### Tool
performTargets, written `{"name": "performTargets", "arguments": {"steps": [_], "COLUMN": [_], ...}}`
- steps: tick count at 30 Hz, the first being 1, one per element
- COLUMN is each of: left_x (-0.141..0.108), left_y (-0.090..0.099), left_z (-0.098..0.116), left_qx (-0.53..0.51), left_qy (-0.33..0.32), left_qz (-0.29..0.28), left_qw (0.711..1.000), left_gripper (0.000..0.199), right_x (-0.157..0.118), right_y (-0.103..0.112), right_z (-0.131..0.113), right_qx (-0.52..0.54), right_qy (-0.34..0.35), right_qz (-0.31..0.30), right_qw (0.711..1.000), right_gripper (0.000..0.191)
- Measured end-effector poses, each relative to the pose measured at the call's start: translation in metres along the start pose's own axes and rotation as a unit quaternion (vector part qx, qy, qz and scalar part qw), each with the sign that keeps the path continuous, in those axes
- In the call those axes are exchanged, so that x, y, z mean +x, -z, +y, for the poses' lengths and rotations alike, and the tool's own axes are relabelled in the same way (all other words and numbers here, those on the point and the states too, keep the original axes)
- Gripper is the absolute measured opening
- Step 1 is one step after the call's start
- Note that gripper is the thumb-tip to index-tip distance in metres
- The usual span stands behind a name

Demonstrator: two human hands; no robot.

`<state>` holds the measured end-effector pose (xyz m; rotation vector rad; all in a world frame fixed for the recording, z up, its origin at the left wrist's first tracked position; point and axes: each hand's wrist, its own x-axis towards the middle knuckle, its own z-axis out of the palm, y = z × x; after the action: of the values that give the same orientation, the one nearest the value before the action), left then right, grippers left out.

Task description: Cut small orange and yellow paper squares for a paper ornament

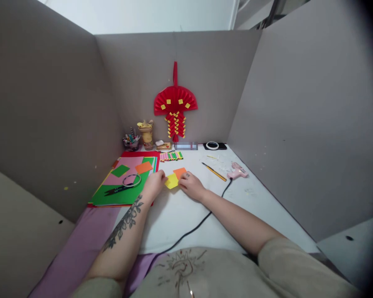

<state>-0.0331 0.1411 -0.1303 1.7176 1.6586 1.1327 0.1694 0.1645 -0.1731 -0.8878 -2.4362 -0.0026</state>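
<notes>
A small yellow paper piece is stretched between my two hands above the white table. My left hand pinches its left edge, fingers closed. At the right edge, my right hand has its fingers closed on the same paper. Just behind it lies an orange paper piece, partly covered by the yellow one and my right fingers. Beyond my hands sits a row of small rolled paper tubes in pink, green and yellow.
Coloured paper sheets lie at left, with black scissors and a tape roll on top. On the right are a yellow pencil and a pink glue gun, its black cord crossing the table. A red fan ornament hangs behind.
</notes>
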Motion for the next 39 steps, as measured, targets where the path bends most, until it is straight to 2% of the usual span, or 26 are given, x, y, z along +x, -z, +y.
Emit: {"name": "performTargets", "arguments": {"steps": [3,7,9,16,19,22,24,30,39], "left_x": [0.0,-0.004,-0.006,-0.005,-0.004,-0.004,-0.005,-0.001,0.001], "left_y": [-0.001,-0.006,-0.01,-0.019,-0.019,-0.019,-0.019,-0.018,-0.018], "left_z": [-0.002,-0.003,-0.004,-0.011,-0.009,-0.005,-0.005,-0.01,-0.011], "left_qx": [-0.017,0.04,0.07,0.078,0.162,0.258,0.286,0.274,0.26], "left_qy": [-0.029,-0.099,-0.113,-0.087,-0.103,-0.112,-0.107,-0.076,-0.007], "left_qz": [-0.002,-0.103,-0.129,-0.117,-0.124,-0.149,-0.159,-0.148,-0.17], "left_qw": [0.999,0.989,0.983,0.986,0.974,0.948,0.939,0.947,0.951], "left_gripper": [0.011,0.004,0.003,0.011,0.011,0.012,0.013,0.019,0.028], "right_x": [0.009,0.012,0.011,0.01,0.008,0.006,0.005,0.007,0.011], "right_y": [-0.006,-0.009,-0.01,-0.007,-0.006,-0.008,-0.01,-0.019,-0.014], "right_z": [-0.002,-0.003,-0.003,-0.005,-0.004,0.0,0.005,0.015,0.011], "right_qx": [-0.046,-0.075,-0.084,-0.086,-0.06,-0.014,0.021,0.095,0.074], "right_qy": [-0.017,-0.029,-0.035,-0.05,-0.071,-0.103,-0.118,-0.131,-0.157], "right_qz": [-0.032,-0.069,-0.079,-0.091,-0.09,-0.088,-0.08,-0.051,-0.077], "right_qw": [0.998,0.994,0.993,0.991,0.992,0.991,0.99,0.986,0.982], "right_gripper": [0.02,0.02,0.022,0.023,0.023,0.019,0.016,0.012,0.015]}}
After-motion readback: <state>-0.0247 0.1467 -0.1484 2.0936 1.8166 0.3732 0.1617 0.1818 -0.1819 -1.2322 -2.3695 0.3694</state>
